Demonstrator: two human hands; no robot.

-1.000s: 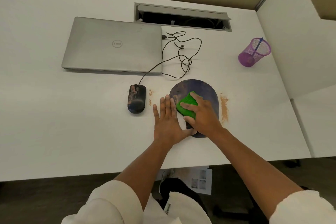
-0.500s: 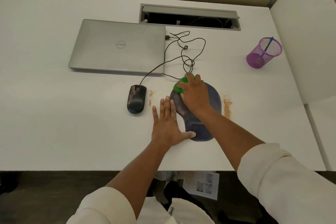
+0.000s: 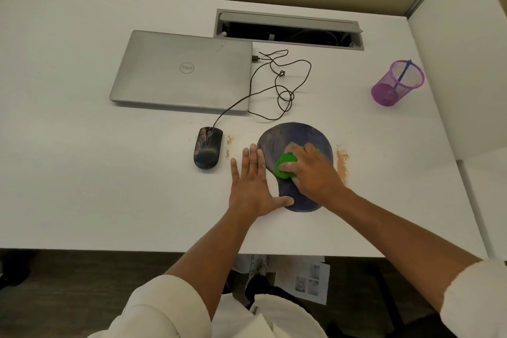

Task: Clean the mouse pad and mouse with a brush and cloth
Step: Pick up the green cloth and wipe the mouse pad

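While left hand [image 3: 253,186] lies flat—fingers [image 3: 253,158] straight—right hand [image 3: 311,170] clamps cloth [image 3: 285,163].

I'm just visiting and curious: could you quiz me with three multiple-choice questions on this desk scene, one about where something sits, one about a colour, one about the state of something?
1. Where is the mouse?
A. On the laptop
B. On the desk, left of the mouse pad
C. In the pen cup

2. What colour is the cloth?
A. Green
B. Red
C. White

3. What state is the laptop in?
A. Open
B. Closed
C. Standing on edge

Answers:
1 B: it lies apart from the mouse pad, past the left hand.
2 A: bright green shows under the right hand.
3 B: only its grey lid shows, lying flat.
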